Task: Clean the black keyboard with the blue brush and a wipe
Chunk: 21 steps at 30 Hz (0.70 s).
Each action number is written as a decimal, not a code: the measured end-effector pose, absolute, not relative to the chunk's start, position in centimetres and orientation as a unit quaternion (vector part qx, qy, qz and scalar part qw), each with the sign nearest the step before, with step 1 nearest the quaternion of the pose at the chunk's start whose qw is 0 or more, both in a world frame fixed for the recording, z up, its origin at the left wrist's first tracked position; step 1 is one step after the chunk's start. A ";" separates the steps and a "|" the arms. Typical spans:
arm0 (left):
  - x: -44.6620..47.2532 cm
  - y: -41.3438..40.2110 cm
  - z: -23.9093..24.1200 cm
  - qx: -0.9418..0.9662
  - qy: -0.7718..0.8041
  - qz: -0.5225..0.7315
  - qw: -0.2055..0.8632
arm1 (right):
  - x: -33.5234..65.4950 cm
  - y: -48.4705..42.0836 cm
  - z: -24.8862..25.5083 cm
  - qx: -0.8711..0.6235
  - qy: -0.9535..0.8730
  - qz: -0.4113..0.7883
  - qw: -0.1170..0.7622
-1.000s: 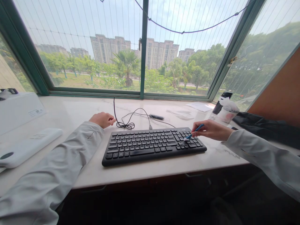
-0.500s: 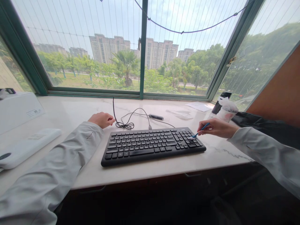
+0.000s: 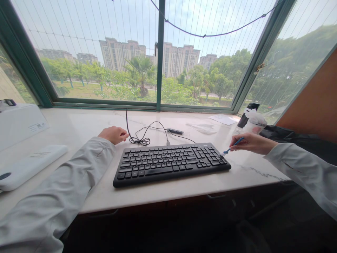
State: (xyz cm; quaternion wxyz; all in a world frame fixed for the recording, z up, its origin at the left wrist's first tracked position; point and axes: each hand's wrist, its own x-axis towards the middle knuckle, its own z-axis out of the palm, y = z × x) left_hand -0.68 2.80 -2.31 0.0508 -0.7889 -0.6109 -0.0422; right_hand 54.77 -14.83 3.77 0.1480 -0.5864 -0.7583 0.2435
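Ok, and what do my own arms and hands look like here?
Your arms are covered by a long, light grey, creased fabric left sleeve and a matching right sleeve, both loose and reaching about to the wrist. No logo or print shows on either. Your ungloved left hand and ungloved right hand show no watch or ring.

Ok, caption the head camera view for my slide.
Right hand holding a blue brush at the right end of a black keyboard.
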 end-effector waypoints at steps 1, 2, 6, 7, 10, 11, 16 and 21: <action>-0.7 2.8 -2.4 -0.789 -0.611 -0.044 0.051 | 54.8 -14.8 3.8 -0.589 -0.755 0.245 0.155; -0.7 2.9 -2.4 -0.788 -0.611 -0.046 0.052 | 54.8 -14.8 3.8 -0.591 -0.751 0.244 0.164; -0.8 3.0 -2.6 -0.789 -0.610 -0.053 0.056 | 53.9 -14.6 3.9 -0.589 -0.747 0.230 0.206; -0.8 3.0 -2.6 -0.789 -0.610 -0.052 0.056 | 53.3 -14.6 4.0 -0.585 -0.749 0.226 0.214; -0.9 3.1 -2.6 -0.787 -0.612 -0.050 0.057 | 51.1 -14.5 4.0 -0.572 -0.752 0.231 0.232; -0.9 3.1 -2.6 -0.787 -0.613 -0.049 0.057 | 50.3 -14.5 3.9 -0.567 -0.753 0.237 0.236; -0.8 3.1 -2.5 -0.786 -0.615 -0.040 0.048 | 47.6 -13.6 3.1 -0.531 -0.771 0.258 0.239; -0.7 2.9 -2.3 -0.784 -0.617 -0.037 0.046 | 46.8 -12.6 2.3 -0.515 -0.780 0.273 0.227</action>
